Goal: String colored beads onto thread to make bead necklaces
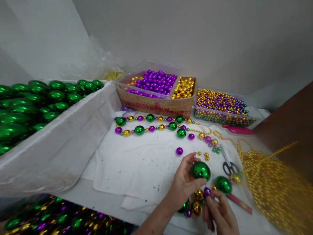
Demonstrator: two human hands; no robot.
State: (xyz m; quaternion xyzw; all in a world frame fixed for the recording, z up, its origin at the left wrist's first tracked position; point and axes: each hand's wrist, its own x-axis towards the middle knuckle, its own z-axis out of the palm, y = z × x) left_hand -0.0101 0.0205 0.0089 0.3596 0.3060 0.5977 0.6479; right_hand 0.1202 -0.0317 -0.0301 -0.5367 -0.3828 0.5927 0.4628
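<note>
My left hand [182, 186] is closed around a large shiny green bead [201, 170], with a thin needle or wire standing up past it. Just below, my right hand [220, 212] pinches a small purple bead [207, 191] on the strand. Gold beads [197, 208] and a partly hidden green bead [184, 207] hang or lie between the hands. Right of them, another large green bead [223, 185] rests on the white cloth [132, 160]. A finished-looking strand of green, gold and purple beads [139, 130] stretches across the cloth behind.
Black-handled scissors [230, 167] and a red-handled tool [241, 204] lie at right, beside heaped gold bead chain [271, 179]. Behind are a cardboard box [154, 105] with purple and gold beads and a clear tub [223, 114] of small beads. A white bin [61, 143] holds green beads at left.
</note>
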